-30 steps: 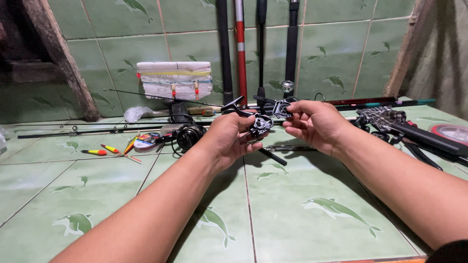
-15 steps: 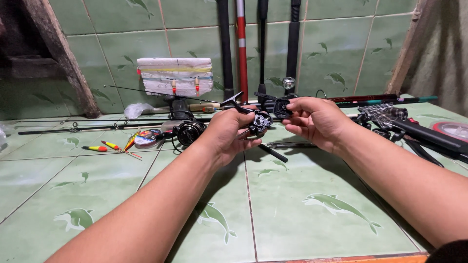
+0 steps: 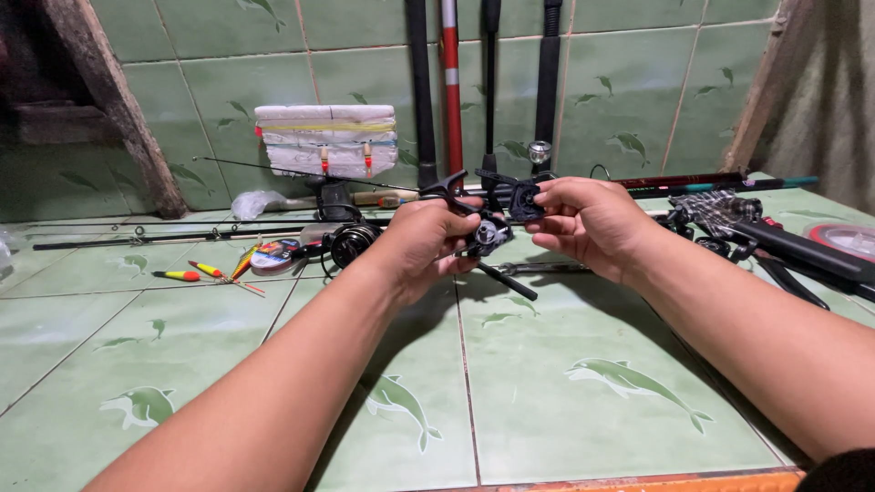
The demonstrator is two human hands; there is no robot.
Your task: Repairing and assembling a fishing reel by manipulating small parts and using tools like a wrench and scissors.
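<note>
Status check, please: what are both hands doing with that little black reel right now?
Left hand grips black fishing reel. Right hand pinches its black side part. Both above green tiled floor; nothing in the way.

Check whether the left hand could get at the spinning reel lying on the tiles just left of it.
Probably yes. The left hand sits right beside the spinning reel, with nothing between them, but it is gripping the black reel and would have to let go first.

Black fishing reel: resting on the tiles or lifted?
Lifted. Left hand and right hand hold the black fishing reel above the green tiled floor.
</note>
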